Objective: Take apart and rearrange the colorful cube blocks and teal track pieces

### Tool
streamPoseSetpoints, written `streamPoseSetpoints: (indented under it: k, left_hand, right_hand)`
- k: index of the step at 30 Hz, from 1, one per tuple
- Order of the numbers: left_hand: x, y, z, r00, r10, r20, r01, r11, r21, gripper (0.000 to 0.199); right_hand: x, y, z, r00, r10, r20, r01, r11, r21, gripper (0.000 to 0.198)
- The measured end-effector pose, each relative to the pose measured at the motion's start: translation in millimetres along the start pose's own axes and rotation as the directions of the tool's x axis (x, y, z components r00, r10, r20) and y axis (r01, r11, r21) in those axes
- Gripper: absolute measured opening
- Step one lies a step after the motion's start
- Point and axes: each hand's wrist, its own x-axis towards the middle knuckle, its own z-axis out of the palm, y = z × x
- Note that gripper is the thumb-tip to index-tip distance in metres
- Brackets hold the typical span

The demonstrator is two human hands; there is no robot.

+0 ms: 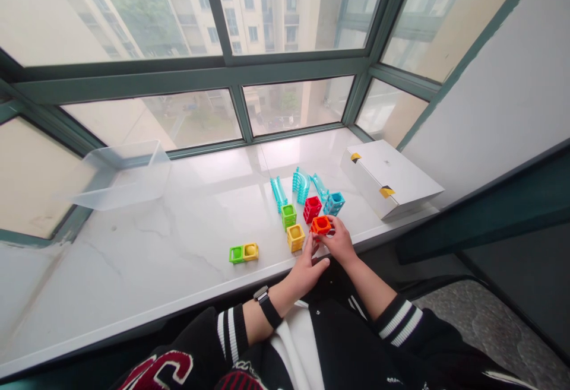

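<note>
An orange open-frame cube block (320,225) is between my two hands near the sill's front edge. My right hand (341,244) closes on its right side with thumb and fingers. My left hand (306,271) has its fingers against the block's lower left side, and these fingers partly hide it. Close by on the left stand a yellow cube block (295,238) and a green cube block (288,216). Just behind are a red cube block stack (312,209) and a blue cube block (333,203). Farther left, a small green block (236,254) adjoins a yellow one (251,251).
Translucent teal track pieces, one straight (278,193) and one curved (301,186), lie behind the blocks. A white box (392,170) with yellow-black tabs is at the right. At the far left stands a clear plastic bin (129,191). Windows border the white sill (178,230).
</note>
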Motion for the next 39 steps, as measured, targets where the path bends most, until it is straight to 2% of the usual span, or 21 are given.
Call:
streamPoseSetpoints:
  k: [4, 9, 11, 13, 16, 19, 22, 27, 31, 35, 39]
  left_hand:
    - [-5, 7, -14, 0.998, -0.048, 0.029, 0.045, 0.994, 0.097, 0.085]
    - [-26, 42, -48, 0.975, -0.126, 0.181, 0.098, 0.983, 0.156, 0.049]
    - [-35, 55, -65, 0.959, -0.186, 0.215, 0.161, 0.979, 0.125, 0.043]
    - [-42, 64, -81, 0.963, -0.200, 0.181, 0.186, 0.979, 0.088, 0.043]
    - [-50, 67, -101, 0.984, -0.163, 0.067, 0.160, 0.986, 0.047, 0.042]
    - [-53, 60, -112, 0.989, -0.148, -0.014, 0.148, 0.989, 0.010, 0.041]
    - [-52, 49, -113, 0.988, -0.129, -0.088, 0.133, 0.991, 0.033, 0.040]
    - [-40, 30, -107, 0.963, 0.040, -0.266, 0.053, 0.941, 0.334, 0.045]
    - [-26, 14, -103, 0.957, 0.128, -0.259, 0.019, 0.865, 0.501, 0.055]
    - [-12, -2, -102, 0.970, 0.120, -0.211, 0.030, 0.803, 0.595, 0.067]
    - [-3, -11, -98, 0.975, 0.097, -0.198, 0.062, 0.740, 0.670, 0.065]
  right_hand:
    - [0, 2, -2, 1.000, -0.024, 0.007, 0.024, 1.000, -0.018, 0.058]
    - [1, 9, -5, 0.999, -0.030, 0.020, 0.031, 0.999, -0.043, 0.059]
    - [1, 10, -7, 0.999, -0.042, 0.023, 0.043, 0.998, -0.052, 0.059]
    - [1, 10, -8, 0.998, -0.054, 0.028, 0.056, 0.996, -0.064, 0.059]
    - [2, 12, -9, 0.997, -0.073, 0.039, 0.075, 0.994, -0.077, 0.060]
    - [2, 17, -8, 0.995, -0.086, 0.050, 0.090, 0.992, -0.088, 0.064]
    - [2, 22, -8, 0.995, -0.090, 0.049, 0.095, 0.990, -0.109, 0.065]
    - [2, 22, -8, 0.995, -0.089, 0.041, 0.093, 0.988, -0.125, 0.065]
    - [2, 21, -9, 0.996, -0.080, 0.042, 0.085, 0.989, -0.118, 0.064]
    - [2, 24, -8, 0.996, -0.074, 0.041, 0.078, 0.991, -0.110, 0.066]
    - [1, 26, -7, 0.997, -0.071, 0.035, 0.074, 0.991, -0.109, 0.067]
